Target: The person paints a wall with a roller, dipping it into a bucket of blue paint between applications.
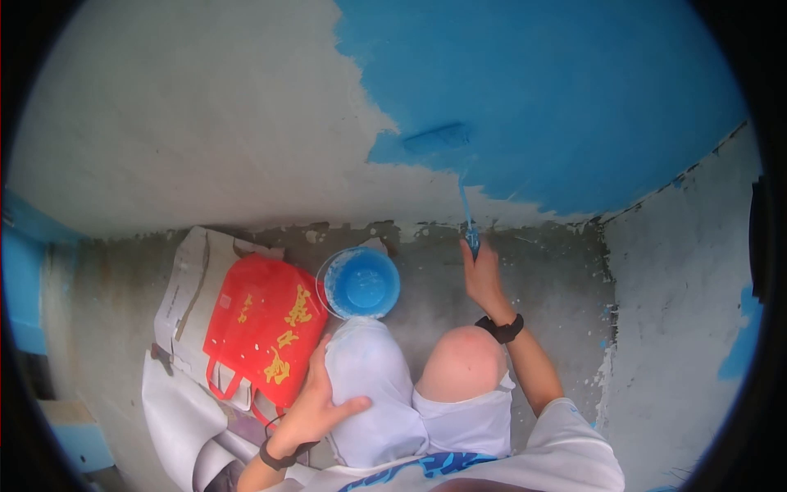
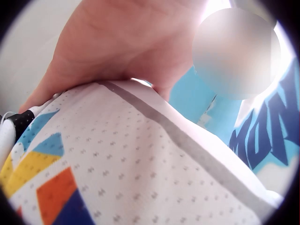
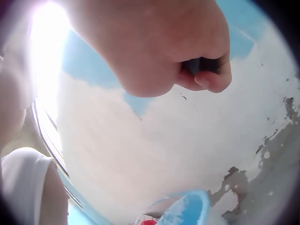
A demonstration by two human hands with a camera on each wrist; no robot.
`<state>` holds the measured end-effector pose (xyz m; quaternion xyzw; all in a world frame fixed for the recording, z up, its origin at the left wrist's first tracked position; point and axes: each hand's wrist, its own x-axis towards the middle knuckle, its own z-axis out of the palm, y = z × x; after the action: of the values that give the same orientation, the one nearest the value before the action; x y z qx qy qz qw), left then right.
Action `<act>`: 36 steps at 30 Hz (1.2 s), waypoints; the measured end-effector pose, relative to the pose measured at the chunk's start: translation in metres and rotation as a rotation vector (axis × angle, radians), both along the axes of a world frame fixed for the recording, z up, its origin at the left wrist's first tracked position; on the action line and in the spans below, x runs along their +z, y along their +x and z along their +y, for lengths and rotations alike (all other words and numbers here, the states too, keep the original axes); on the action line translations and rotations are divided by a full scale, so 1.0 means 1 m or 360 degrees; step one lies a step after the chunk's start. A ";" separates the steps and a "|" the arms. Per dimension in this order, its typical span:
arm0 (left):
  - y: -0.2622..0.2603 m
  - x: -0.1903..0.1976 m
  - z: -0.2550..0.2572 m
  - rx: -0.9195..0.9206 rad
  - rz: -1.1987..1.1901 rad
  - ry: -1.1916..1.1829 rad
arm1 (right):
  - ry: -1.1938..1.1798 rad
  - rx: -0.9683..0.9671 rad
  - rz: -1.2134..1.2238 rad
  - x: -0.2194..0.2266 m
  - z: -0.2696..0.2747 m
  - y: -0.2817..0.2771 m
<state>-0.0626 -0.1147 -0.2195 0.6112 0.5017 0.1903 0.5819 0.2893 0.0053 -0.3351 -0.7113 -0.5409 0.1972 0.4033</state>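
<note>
Concrete floor (image 1: 566, 279), stained grey, meets a half-painted wall (image 1: 205, 123). Nearest, left hand (image 1: 316, 406) rests on the white-shorted thigh, fingers relaxed and spread. Beyond the knees, a paint bucket (image 1: 361, 283) stands beside a red bag (image 1: 262, 324) on cardboard. Right hand (image 1: 484, 275), fingers clamped on the handle, holds the roller (image 1: 438, 138) against the wall's blue edge.

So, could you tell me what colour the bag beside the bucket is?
The bag is red with yellow lettering, clearest in the head view.
</note>
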 end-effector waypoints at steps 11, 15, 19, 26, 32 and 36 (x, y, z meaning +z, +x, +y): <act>0.007 0.020 -0.027 0.0127 0.0235 0.0104 | 0.0265 0.0291 0.0190 0.114 0.062 -0.047; 0.013 0.018 -0.032 0.0216 0.0300 0.0092 | 0.0225 0.0347 0.0287 0.132 0.071 -0.061; 0.017 0.013 -0.021 0.0192 0.0229 0.0120 | 0.0241 0.0242 0.0137 0.087 0.073 -0.061; 0.016 0.014 -0.025 0.0194 0.0174 0.0048 | 0.0092 0.0007 -0.0088 -0.016 0.035 -0.032; 0.009 0.010 -0.025 0.0177 0.0140 0.0056 | -0.0113 -0.0137 0.0017 -0.085 -0.007 0.000; 0.002 0.008 -0.021 0.0121 0.0101 0.0024 | -0.0200 -0.0163 -0.0045 -0.064 -0.023 0.003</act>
<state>-0.0605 -0.1359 -0.2119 0.6018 0.5412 0.1966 0.5534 0.2919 -0.0175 -0.3988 -0.7646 -0.4961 0.1998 0.3596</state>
